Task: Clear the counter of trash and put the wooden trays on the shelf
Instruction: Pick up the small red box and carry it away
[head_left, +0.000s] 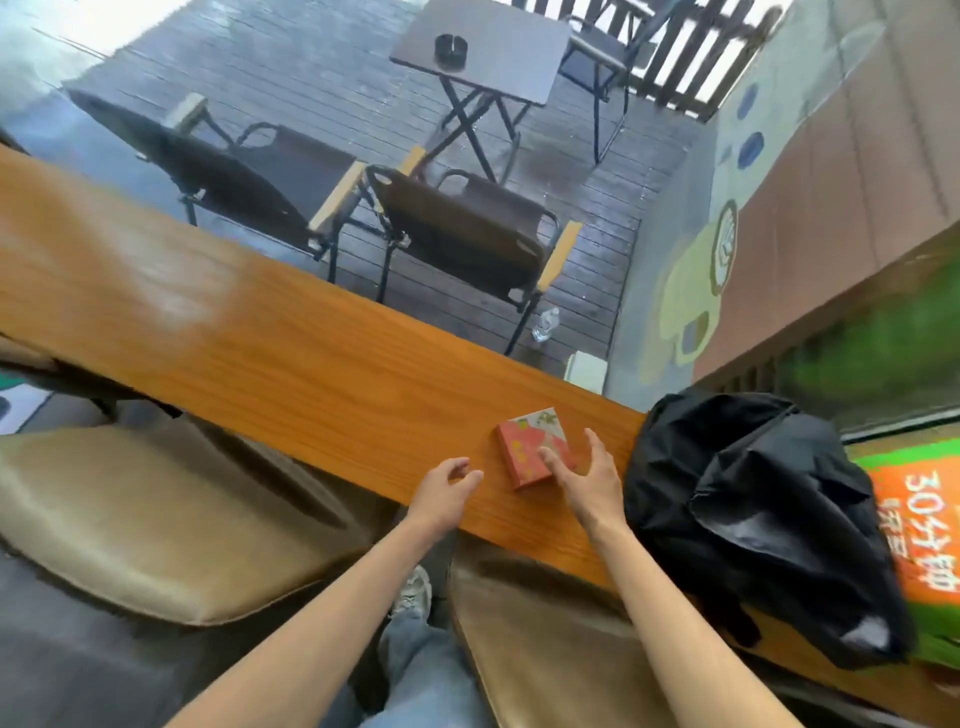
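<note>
While both my arms reach out over the wooden counter (291, 358), my right hand (587, 480) hovers spread above a small pink-and-red carton (524, 447) that lies flat on the counter near its front edge. My fingers are splayed wide and hold nothing; my thumb crosses in front of the carton's right part, but whether it actually touches I cannot tell. My left hand (441, 493) sits just left of the carton, apart from it, with fingers loosely curled and thumb near the fingertips, gripping nothing.

Just to the right of my right hand a crumpled black bag (753, 514) slumps on the counter's end, and beside that an orange and green printed sign (919, 525) shows at the frame's right edge. Two tan padded stools (156, 525) stand below the counter on my side, with my jeans and a shoe between them. Beyond the counter, on wet dark decking, stand two folding chairs (457, 228), a small folding table (483, 47) with a dark ashtray (451, 49) on it, and a clear plastic bottle (546, 325) on the floor.
</note>
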